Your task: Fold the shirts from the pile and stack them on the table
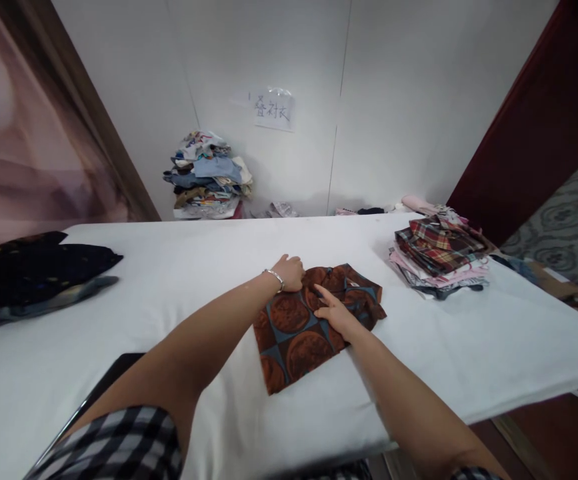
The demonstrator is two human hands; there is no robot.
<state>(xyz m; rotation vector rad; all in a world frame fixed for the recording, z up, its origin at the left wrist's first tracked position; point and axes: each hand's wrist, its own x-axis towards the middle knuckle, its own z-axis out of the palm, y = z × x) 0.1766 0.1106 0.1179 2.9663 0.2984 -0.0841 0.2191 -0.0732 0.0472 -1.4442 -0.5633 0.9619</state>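
A brown shirt [289, 317] printed with large rust-coloured circles and blue-grey squares lies folded into a compact shape on the white table. Its collar end, with a small label, points to the far right. At the far left edge of the cloth my left hand [291, 272], with a silver bracelet on the wrist, closes its bent fingers on the fabric; the fingertips are partly hidden. My right hand [336, 313] rests on top of the shirt, with its thumb and index finger apart.
A stack of folded shirts [441, 247], plaid on top, sits at the right of the white table [193, 257]. Dark clothes [33, 273] lie at the left. A tall clothes pile [211, 173] rises beyond the far edge. A black flat object [119, 373] is under my left arm.
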